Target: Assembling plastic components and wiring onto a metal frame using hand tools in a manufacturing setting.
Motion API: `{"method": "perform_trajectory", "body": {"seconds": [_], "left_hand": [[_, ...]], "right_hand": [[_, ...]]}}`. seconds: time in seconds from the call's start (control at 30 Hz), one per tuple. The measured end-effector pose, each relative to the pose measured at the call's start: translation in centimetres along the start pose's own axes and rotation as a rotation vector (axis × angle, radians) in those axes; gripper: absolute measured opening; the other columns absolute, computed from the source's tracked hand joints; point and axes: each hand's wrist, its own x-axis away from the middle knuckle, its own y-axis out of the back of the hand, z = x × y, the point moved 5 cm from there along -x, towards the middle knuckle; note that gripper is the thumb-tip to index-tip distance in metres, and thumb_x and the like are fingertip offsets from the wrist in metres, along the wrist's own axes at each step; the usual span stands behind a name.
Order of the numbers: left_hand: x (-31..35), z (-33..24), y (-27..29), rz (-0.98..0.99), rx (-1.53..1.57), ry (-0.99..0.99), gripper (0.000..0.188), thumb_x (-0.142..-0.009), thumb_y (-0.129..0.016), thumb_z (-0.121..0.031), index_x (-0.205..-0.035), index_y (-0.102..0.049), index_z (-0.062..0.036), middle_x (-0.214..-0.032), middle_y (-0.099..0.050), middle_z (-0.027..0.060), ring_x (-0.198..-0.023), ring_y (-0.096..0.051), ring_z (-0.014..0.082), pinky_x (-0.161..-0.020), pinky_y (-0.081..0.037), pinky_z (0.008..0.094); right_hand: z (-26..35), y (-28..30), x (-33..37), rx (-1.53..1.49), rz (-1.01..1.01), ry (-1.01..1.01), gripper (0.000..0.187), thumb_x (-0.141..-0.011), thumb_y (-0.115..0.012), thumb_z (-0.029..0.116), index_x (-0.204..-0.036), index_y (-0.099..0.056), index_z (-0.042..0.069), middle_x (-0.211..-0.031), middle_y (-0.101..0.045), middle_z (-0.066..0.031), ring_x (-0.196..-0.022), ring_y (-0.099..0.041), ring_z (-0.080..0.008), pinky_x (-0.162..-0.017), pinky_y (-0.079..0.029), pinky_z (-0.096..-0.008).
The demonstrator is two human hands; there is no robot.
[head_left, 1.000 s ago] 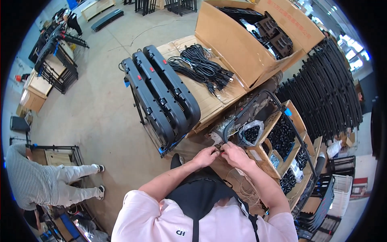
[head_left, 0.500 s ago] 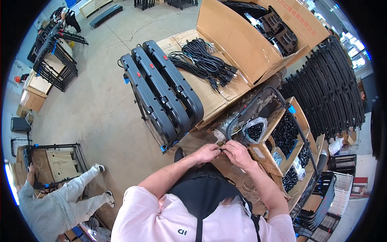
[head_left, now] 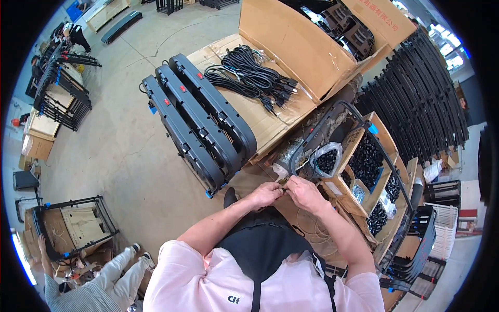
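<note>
My left hand (head_left: pixel 266 194) and my right hand (head_left: pixel 305 194) meet in front of my body, fingers pinched together. Between the fingertips is a small dark piece (head_left: pixel 284 191), too small to name. Just beyond my right hand is the rounded corner of a black tubular frame (head_left: pixel 294 162), which leans over a wooden bin (head_left: pixel 340 196). The bin's compartments hold many small black parts (head_left: pixel 367 162). A plastic bag of black parts (head_left: pixel 327 159) sits at its near left corner. Whether my right hand touches the frame I cannot tell.
Three long black housings (head_left: pixel 200 122) with red switches stand ahead left. Coiled black cables (head_left: pixel 254 73) lie on cardboard beside an open carton (head_left: pixel 291 39). Black frames (head_left: pixel 416 104) are stacked at right. At lower left a person (head_left: pixel 99 286) reaches to another frame (head_left: pixel 78 223).
My view has shifted slightly, so the bench things sit further left. My hands stay pinched together at the same place. The person at lower left has moved lower in view, legs closer together.
</note>
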Motion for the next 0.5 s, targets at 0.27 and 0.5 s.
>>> {"method": "perform_trajectory", "body": {"seconds": [0.27, 0.5], "left_hand": [[-0.3, -0.4, -0.1, -0.039, 0.027, -0.028, 0.029, -0.107, -0.056, -0.026, -0.108, -0.07, -0.0006, -0.082, -0.064, 0.0028, -0.074, -0.059, 0.0142, -0.064, -0.048, 0.0334], [-0.8, 1.1, 0.5, -0.069, -0.261, -0.065, 0.04, -0.1, -0.056, -0.032, -0.107, -0.072, 0.0042, -0.096, -0.074, 0.0222, -0.09, -0.071, 0.0354, -0.084, -0.054, 0.0476]], "right_hand": [[-0.6, -1.3, 0.7, 0.035, 0.002, -0.086, 0.011, -0.089, -0.067, 0.005, -0.098, -0.062, 0.002, -0.098, -0.061, -0.0162, -0.095, -0.067, -0.0367, -0.082, -0.057, -0.0453], [1.3, -2.5, 2.6, -0.184, -0.173, -0.344, 0.018, -0.093, -0.067, 0.008, -0.109, -0.064, 0.001, -0.099, -0.064, -0.0157, -0.094, -0.068, -0.0368, -0.08, -0.057, -0.0453]]}}
